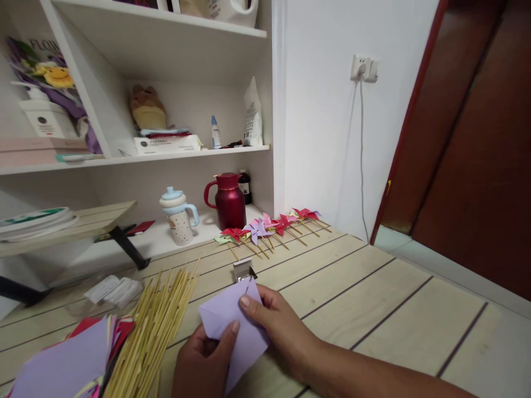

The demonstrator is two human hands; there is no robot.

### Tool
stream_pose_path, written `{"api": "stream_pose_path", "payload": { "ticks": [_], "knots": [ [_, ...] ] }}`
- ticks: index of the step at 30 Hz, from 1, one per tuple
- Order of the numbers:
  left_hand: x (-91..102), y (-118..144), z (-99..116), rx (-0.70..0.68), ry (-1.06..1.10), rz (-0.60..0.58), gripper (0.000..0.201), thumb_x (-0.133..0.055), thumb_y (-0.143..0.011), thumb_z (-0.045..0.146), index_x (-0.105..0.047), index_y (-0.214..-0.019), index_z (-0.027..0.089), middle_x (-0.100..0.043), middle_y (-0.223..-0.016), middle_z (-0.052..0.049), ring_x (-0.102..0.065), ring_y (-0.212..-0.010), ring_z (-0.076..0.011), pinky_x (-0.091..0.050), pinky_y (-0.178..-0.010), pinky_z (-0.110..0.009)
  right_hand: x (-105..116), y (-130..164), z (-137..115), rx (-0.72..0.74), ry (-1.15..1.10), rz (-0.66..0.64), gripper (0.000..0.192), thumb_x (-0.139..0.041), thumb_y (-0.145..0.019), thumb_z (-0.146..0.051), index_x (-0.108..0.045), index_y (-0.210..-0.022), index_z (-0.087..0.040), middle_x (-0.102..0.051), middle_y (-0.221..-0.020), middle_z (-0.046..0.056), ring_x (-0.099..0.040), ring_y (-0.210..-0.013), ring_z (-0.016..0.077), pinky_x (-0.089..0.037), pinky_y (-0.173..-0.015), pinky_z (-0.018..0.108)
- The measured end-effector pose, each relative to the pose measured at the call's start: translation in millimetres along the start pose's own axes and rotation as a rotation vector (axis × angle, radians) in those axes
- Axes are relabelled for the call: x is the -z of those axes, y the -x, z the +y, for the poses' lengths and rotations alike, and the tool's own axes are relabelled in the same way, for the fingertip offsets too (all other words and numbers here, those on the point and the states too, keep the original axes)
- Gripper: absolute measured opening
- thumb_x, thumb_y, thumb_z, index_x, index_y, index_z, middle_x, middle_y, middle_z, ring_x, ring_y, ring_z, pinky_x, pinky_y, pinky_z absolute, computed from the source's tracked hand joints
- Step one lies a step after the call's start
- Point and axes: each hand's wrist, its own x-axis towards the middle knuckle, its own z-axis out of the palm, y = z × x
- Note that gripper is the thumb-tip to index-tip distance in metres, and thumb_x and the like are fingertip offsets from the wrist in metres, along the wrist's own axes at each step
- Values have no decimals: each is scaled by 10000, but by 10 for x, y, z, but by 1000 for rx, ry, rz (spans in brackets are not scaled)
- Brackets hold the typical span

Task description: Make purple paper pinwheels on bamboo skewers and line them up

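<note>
Now | left hand [205,359] and right hand [276,320] pinch lilac folded paper [232,326] | long axis upper-left to lower-right

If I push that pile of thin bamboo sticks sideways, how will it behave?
The pile of thin bamboo sticks lies loose on the pale wooden table, so it would probably scatter. Round sticks likely roll. Each looks light, stiff and snappable.

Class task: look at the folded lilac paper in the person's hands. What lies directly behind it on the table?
Behind the lilac paper a small metal clip shows; its base is hidden by the paper.
</note>
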Motion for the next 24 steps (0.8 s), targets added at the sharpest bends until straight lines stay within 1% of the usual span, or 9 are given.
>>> {"api": "stream_pose_path", "payload": {
  "ticks": [2, 5, 7, 11, 14, 16, 18, 20, 24],
  "knots": [
    [-13, 22, -17, -23, -15, -15, 315, -795, -647, 378, -747, -855, 147, -794, -721, -65, -744, -746, -275, -555, -687, -326, -2, 5, -7, -22, 15, 33, 447, -817, -700, -453, -705, -969, -115, -731, -803, 79, -658, -719, 202, -500, -709, 333],
    [-35, 49, -41, -44, -39, 13, 327, -796, -629, 405, -750, -825, 148, -780, -673, -64, -735, -681, -278, -552, -635, -329, -24, 12, -22, -74, 56, 127, 474, -863, -618, -423, -708, -940, -112, -742, -808, 83, -662, -701, 206, -509, -687, 335],
    [-42, 53, -48, -43, -24, 13, 333, -797, -624, 417, -751, -813, 146, -771, -644, -57, -723, -641, -262, -546, -606, -316, -31, 9, -26, -90, 73, 155, 461, -868, -598, -413, -710, -908, -110, -743, -800, 81, -653, -667, 193, -503, -660, 322],
    [-29, 17, -58, 31, 96, -29, 351, -825, -596, 416, -760, -815, 150, -779, -669, -56, -724, -652, -250, -557, -612, -306, -8, -5, -19, -72, 108, 120, 443, -854, -616, -424, -719, -886, -100, -740, -775, 81, -642, -631, 182, -492, -645, 319],
    [-17, -22, -70, 79, 194, -57, 341, -826, -611, 411, -766, -843, 169, -792, -720, -54, -732, -690, -250, -571, -669, -323, 12, -11, -11, -56, 132, 107, 443, -845, -633, -433, -726, -892, -94, -736, -753, 78, -633, -615, 176, -487, -637, 316],
    [-9, -36, -73, 80, 247, -103, 317, -837, -602, 392, -765, -829, 183, -799, -751, -45, -732, -716, -241, -571, -705, -316, 17, -11, -9, -50, 134, 118, 434, -845, -637, -431, -727, -884, -94, -734, -751, 75, -627, -610, 169, -484, -628, 307],
    [4, -37, -70, 68, 267, -143, 285, -854, -579, 378, -760, -771, 190, -802, -776, -40, -727, -736, -227, -564, -700, -288, 16, -10, -15, -41, 128, 123, 422, -846, -638, -426, -726, -870, -95, -730, -748, 67, -618, -603, 160, -479, -617, 297],
    [15, -30, -68, 75, 258, -148, 264, -863, -569, 366, -757, -732, 188, -803, -784, -41, -722, -741, -213, -555, -675, -264, 13, -9, -26, -31, 119, 111, 415, -844, -643, -422, -724, -869, -94, -722, -729, 58, -611, -596, 155, -476, -612, 290],
    [7, -23, -80, 129, 287, -142, 260, -846, -608, 375, -756, -766, 189, -803, -778, -50, -732, -726, -216, -554, -664, -278, 18, -9, -37, -39, 103, 101, 418, -847, -640, -420, -718, -874, -98, -722, -742, 53, -606, -598, 150, -475, -614, 287]
  ]
}}
